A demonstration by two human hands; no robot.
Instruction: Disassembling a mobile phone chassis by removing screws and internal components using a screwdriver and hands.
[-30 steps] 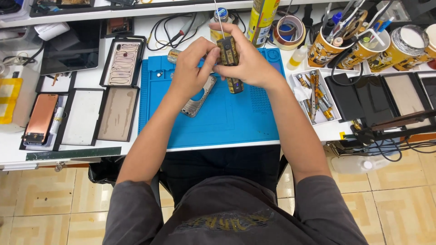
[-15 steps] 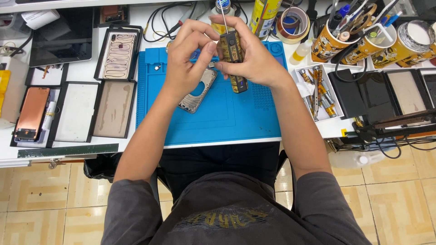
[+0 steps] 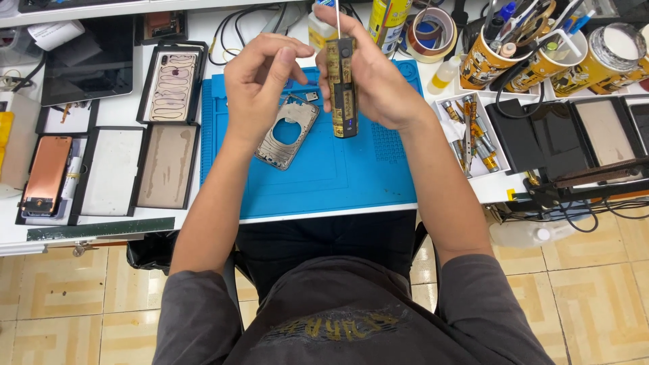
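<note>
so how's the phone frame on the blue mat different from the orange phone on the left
The phone frame is a bare silvery shell with a round hole, lying tilted on the blue mat below the left hand. The orange phone looks whole, lies nearly straight in a tray, away from both hands. Both lie flat.

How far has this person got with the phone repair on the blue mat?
Done: the phone frame lies stripped on the blue mat, with an open hole in its back. In hand: the right hand holds a patterned, stick-shaped tool upright, while the left hand hovers beside it, touching nothing clearly. Left: the frame looks bare, and an orange phone and several panels wait at the side.
</note>
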